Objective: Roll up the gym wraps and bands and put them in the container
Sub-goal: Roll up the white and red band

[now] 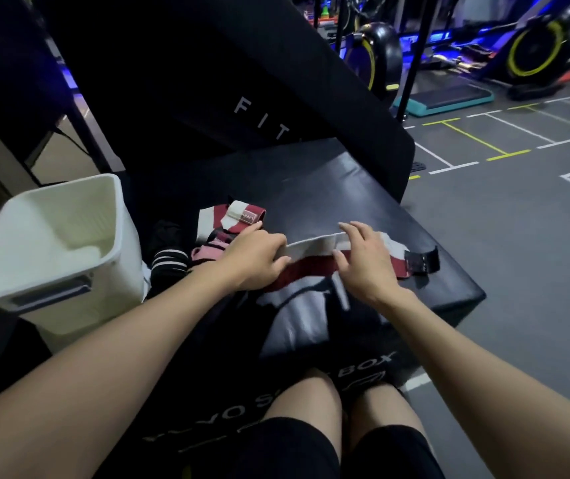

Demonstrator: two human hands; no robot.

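Your left hand (254,259) grips one end of a red-and-white wrap (314,259) stretched flat across the black padded box (328,188), its fingers curled over the strip's near end; your right hand (366,261) lies on the same wrap further along, fingers spread apart and fairly straight, pressing the fabric down rather than closing round it; beyond the right hand the wrap ends in a black fastening tab (423,261) that lies flat near the box's right edge. Behind the left hand sits a loose heap of other gear: a second red-and-white wrap (238,216) with a small label, a pink band (207,252) just beside the left wrist, and a black piece with white stripes (169,262) nearest the container; whether these touch one another throughout cannot be told. The white container (58,243) stands to the left of the heap, open at the top and tilted in this wide view, with a handle slot on its near wall; what lies inside it cannot be made out clearly. Your knees (314,409) show at the lower edge; exercise bikes (532,50) stand far off on the grey marked floor (518,236).
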